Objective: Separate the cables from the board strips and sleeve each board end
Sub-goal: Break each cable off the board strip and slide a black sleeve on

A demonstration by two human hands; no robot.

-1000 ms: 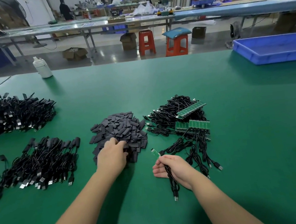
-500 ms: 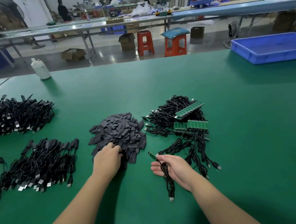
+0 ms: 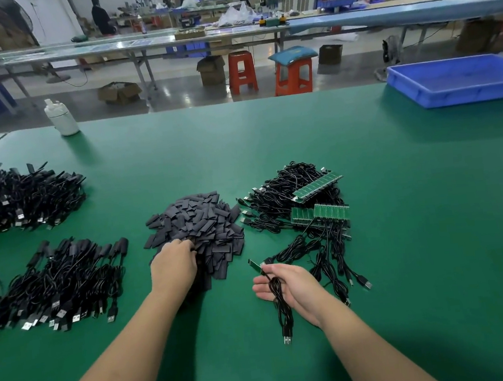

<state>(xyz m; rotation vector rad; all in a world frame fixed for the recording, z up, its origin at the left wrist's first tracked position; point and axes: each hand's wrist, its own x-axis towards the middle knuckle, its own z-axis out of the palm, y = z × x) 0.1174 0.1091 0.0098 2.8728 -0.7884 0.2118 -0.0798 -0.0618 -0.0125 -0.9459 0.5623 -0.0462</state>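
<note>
Centre frame, the left hand (image 3: 173, 265) dug curled fingers into the pile of flat black sleeves (image 3: 198, 224); rightward, the right hand (image 3: 288, 285) pinched a black cable (image 3: 282, 308), its small green board end (image 3: 254, 264) pointing upper-left toward the sleeves.

Table top (image 3: 270, 145) looks like a matt green rubbery mat, smooth, barely any glare. The sleeves (image 3: 197, 220) heaped in the middle are flat dark-grey pieces, dull finish, probably plastic tubing. At 2 o'clock from them the board strips (image 3: 318, 186) are glossy green laminate, sitting on cables (image 3: 278, 193) with black semi-gloss jackets and shiny metal plugs. Blue tray (image 3: 457, 97) out at 2 o'clock is smooth moulded plastic. White bottle (image 3: 61, 117) at 11 o'clock is matt plastic.
</note>
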